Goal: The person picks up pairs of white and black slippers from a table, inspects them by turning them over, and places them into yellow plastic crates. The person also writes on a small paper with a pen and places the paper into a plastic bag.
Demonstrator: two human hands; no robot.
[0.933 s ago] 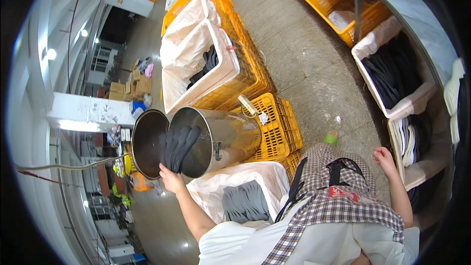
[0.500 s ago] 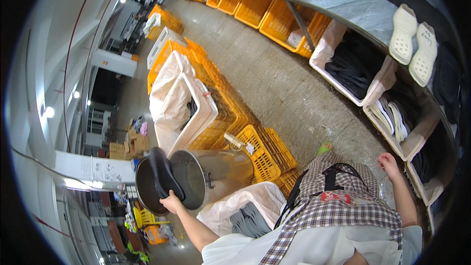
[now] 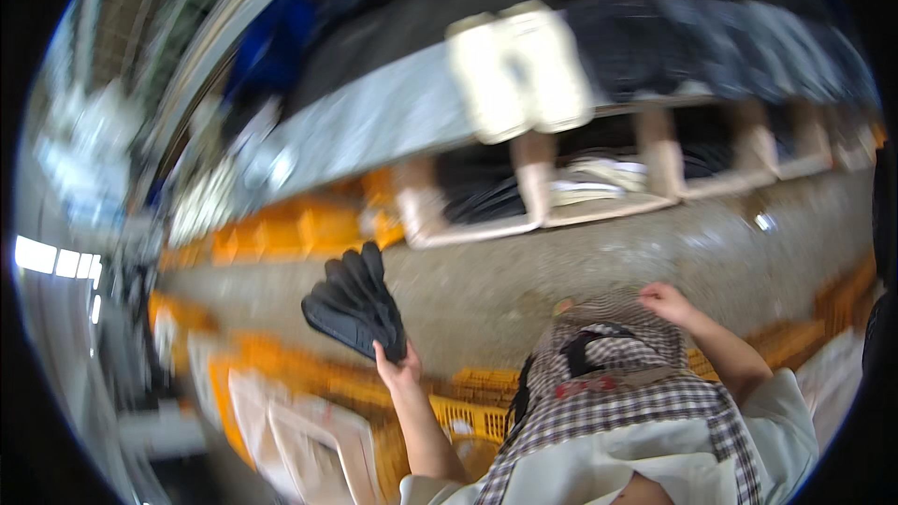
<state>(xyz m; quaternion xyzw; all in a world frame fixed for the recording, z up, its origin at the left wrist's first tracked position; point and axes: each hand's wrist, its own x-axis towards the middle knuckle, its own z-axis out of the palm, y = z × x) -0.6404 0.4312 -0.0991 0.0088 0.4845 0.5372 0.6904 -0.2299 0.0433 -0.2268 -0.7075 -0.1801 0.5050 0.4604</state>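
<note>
My left hand (image 3: 400, 367) grips a fanned stack of black shoe soles (image 3: 360, 304) by their narrow end, holding them over the aisle floor. My right hand (image 3: 662, 303) is raised beside the checked apron (image 3: 617, 402), its fingers curled with nothing seen in them. Beyond both hands, a pair of cream soles (image 3: 519, 70) lies on a long grey bench (image 3: 393, 117). To their right on the bench, dark soles (image 3: 636, 47) lie in a row. Motion blurs much of the picture.
Under the bench stand lined bins (image 3: 528, 178) holding black and pale soles, with orange crates (image 3: 281, 238) farther left. More orange crates (image 3: 468, 416) and a crate lined with pale sheeting (image 3: 299, 435) are close on my near side. A concrete floor (image 3: 486, 290) runs between.
My view has turned right toward the bench. My left hand has carried the black soles away from the metal drum, now out of view, and they are fanned out. My right hand stays curled.
</note>
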